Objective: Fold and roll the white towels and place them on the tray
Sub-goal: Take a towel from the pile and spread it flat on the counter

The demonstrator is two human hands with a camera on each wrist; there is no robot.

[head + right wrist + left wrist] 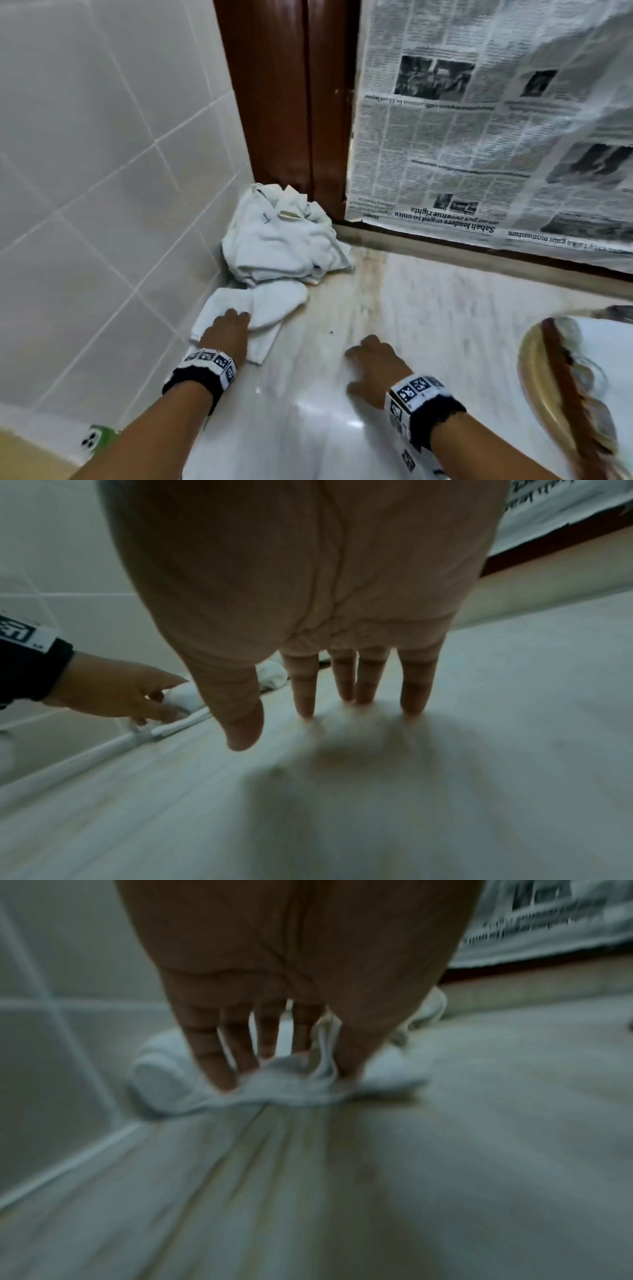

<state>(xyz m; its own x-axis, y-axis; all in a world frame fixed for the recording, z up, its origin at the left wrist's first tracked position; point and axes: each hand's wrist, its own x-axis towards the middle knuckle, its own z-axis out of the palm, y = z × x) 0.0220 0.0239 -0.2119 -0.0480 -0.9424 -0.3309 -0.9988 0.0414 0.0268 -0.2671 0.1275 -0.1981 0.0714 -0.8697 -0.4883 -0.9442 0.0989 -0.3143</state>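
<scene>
- My left hand (228, 331) pinches a white towel (263, 306) lying on the desk (428, 308) beside the tiled wall (85, 171).
- Behind it, in the corner, sits the towel pile (284, 240).
- My right hand (375, 366) is empty, fingers (414, 680) straight, tips on the desk.

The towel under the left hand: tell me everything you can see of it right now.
The small towel is white terry-looking cloth, lying rumpled and partly folded on the pale stone counter, close to the tiled wall. Its far end bulges in a soft rounded fold; the near edge lies flatter. The left hand pinches its near edge, thumb and fingers bunching the cloth. Behind it, the crumpled towel pile sits in the corner, apparently touching it.
</scene>
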